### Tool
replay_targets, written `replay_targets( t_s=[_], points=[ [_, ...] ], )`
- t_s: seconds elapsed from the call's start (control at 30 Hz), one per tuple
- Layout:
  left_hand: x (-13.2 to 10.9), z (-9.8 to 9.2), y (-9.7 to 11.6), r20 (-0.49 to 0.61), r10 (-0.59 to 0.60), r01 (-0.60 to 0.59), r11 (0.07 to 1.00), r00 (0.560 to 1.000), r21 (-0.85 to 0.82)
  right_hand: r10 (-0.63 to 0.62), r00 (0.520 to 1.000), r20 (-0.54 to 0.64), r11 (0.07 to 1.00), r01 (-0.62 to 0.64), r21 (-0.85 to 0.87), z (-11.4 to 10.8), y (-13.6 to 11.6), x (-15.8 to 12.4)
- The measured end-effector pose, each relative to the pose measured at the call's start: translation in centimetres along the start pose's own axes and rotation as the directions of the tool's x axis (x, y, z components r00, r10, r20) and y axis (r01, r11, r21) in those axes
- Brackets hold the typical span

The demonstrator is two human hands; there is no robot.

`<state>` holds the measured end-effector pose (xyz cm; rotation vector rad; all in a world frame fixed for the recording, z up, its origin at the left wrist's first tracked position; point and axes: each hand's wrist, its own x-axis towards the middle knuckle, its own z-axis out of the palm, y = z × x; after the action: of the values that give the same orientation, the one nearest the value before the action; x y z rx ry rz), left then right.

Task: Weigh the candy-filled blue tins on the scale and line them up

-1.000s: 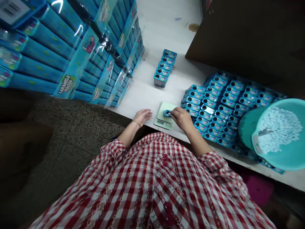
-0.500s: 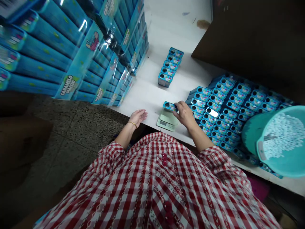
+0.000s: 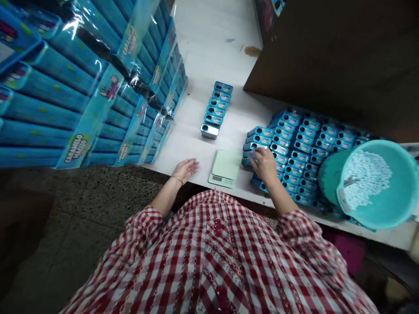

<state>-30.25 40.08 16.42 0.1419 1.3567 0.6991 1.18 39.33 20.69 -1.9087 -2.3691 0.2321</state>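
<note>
My right hand (image 3: 264, 165) is at the near left edge of a packed block of small blue tins (image 3: 299, 155), its fingers curled down over one tin. The fingertips are partly hidden among the tins. Left of it, a pale green digital scale (image 3: 225, 164) lies at the table's front edge with a bare plate. My left hand (image 3: 185, 170), with a bracelet at the wrist, hovers by the table edge left of the scale, loosely open and holding nothing. Beyond the scale, a row of several blue tins (image 3: 218, 103) stands upright; the nearest tin (image 3: 210, 131) sits slightly apart.
A teal bucket (image 3: 334, 172) of small whitish pieces stands at the right among the tins. Stacked, plastic-wrapped blue packs (image 3: 78, 117) rise on the left. A dark brown panel (image 3: 314, 56) borders the white table (image 3: 209, 39) at the back right.
The tin my right hand held over the scale is gone from there, and the row has gained a tin at its near end. My right hand has moved to the block; my left stays nearly still.
</note>
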Motion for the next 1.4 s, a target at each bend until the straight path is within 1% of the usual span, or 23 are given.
replay_targets(
  t_s=[0.07,0.1,0.17,0.23,0.3,0.37,0.47,0.57,0.63,0.7,0.8,0.87,0.93,1.0,1.03,1.07,1.1,1.13,1.17,1.23,1.3,1.33,1.4],
  points=[
    [1.1,2.4,0.6,0.091,-0.025,0.029,0.999,0.996,-0.044,-0.008,0.995,0.102,0.992,0.02,-0.122,-0.3,1.5,-3.1],
    [1.7,3.7,1.1,0.133,-0.042,0.053,0.995,0.99,-0.079,0.002,0.992,0.13,0.985,0.02,-0.173,0.0,1.8,-4.0],
    [3.1,6.5,2.1,0.207,-0.05,0.081,0.986,0.977,-0.145,0.028,0.991,0.132,0.971,0.004,-0.238,0.9,2.1,-4.9],
    [4.3,8.8,3.1,0.24,-0.024,0.069,0.981,0.97,-0.18,0.024,0.993,0.118,0.965,0.008,-0.262,1.8,2.0,-4.9],
    [5.1,10.2,3.9,0.237,-0.001,0.046,0.982,0.971,-0.185,-0.016,0.994,0.112,0.964,0.045,-0.264,1.9,1.8,-4.8],
    [5.5,10.7,4.3,0.213,0.014,0.024,0.984,0.977,-0.175,-0.052,0.994,0.092,0.963,0.074,-0.258,1.2,1.4,-4.9],
    [5.5,10.0,4.0,0.136,0.021,-0.003,0.991,0.991,-0.131,-0.093,0.994,0.056,0.968,0.103,-0.227,-0.8,-0.1,-5.3],
    [4.9,8.2,3.0,0.061,0.017,-0.012,0.997,0.998,-0.072,-0.184,0.979,0.086,0.968,0.196,-0.158,-2.1,-2.8,-4.6],
    [4.2,6.7,2.0,0.03,0.006,-0.004,0.999,1.0,-0.051,-0.247,0.959,0.136,0.961,0.261,-0.093,-1.9,-4.9,-3.5],
    [3.3,5.0,1.1,0.009,-0.008,0.008,0.999,1.0,-0.039,-0.287,0.94,0.187,0.953,0.299,-0.042,-1.1,-6.5,-2.4],
    [2.0,2.5,-0.1,-0.013,-0.011,0.011,1.0,1.0,-0.023,-0.306,0.931,0.198,0.95,0.311,0.002,0.1,-7.3,-1.6],
    [1.4,1.0,-0.6,-0.033,0.003,-0.004,1.0,0.999,-0.024,-0.27,0.952,0.142,0.963,0.268,0.032,0.0,-6.6,-1.9],
    [1.0,-0.4,-1.0,-0.059,0.021,-0.023,0.999,0.998,-0.036,-0.185,0.981,0.052,0.982,0.182,0.056,-1.1,-4.5,-2.9],
    [0.6,-1.4,-1.2,-0.085,0.026,-0.031,0.998,0.996,-0.057,-0.044,0.996,-0.08,0.998,0.048,0.051,-2.9,-1.1,-4.5],
    [0.5,-1.8,-1.3,-0.097,0.024,-0.031,0.997,0.995,-0.071,0.045,0.984,-0.173,0.999,-0.04,0.035,-3.9,1.1,-5.5],
    [0.4,-2.1,-1.4,-0.107,0.019,-0.028,0.996,0.994,-0.085,0.173,0.94,-0.294,0.984,-0.177,0.014,-4.9,3.6,-6.6],
    [0.3,-2.3,-1.5,-0.115,0.013,-0.024,0.995,0.993,-0.098,0.289,0.859,-0.422,0.95,-0.313,0.013,-5.8,6.3,-7.8],
    [0.3,-2.4,-1.5,-0.121,0.007,-0.02,0.994,0.993,-0.109,0.374,0.769,-0.518,0.905,-0.424,0.024,-6.5,9.1,-9.1],
    [0.2,-2.5,-1.6,-0.124,0.003,-0.018,0.993,0.992,-0.115,0.457,0.65,-0.607,0.838,-0.544,0.049,-7.0,11.8,-10.3],
    [0.2,-2.3,-1.5,-0.121,0.003,-0.017,0.993,0.993,-0.113,0.602,0.44,-0.667,0.669,-0.733,0.12,-7.6,16.9,-12.6],
    [0.1,-2.0,-1.5,-0.106,0.009,-0.02,0.994,0.994,-0.105,0.749,0.34,-0.569,0.516,-0.837,0.18,-7.7,20.7,-14.1],
    [0.1,-1.8,-1.4,-0.098,0.013,-0.023,0.995,0.995,-0.101,0.823,0.31,-0.476,0.441,-0.876,0.193,-7.6,22.1,-14.5],
    [0.0,-1.4,-1.3,-0.085,0.022,-0.03,0.995,0.996,-0.098,0.933,0.294,-0.205,0.33,-0.928,0.171,-7.4,24.0,-14.8]
  ],
)
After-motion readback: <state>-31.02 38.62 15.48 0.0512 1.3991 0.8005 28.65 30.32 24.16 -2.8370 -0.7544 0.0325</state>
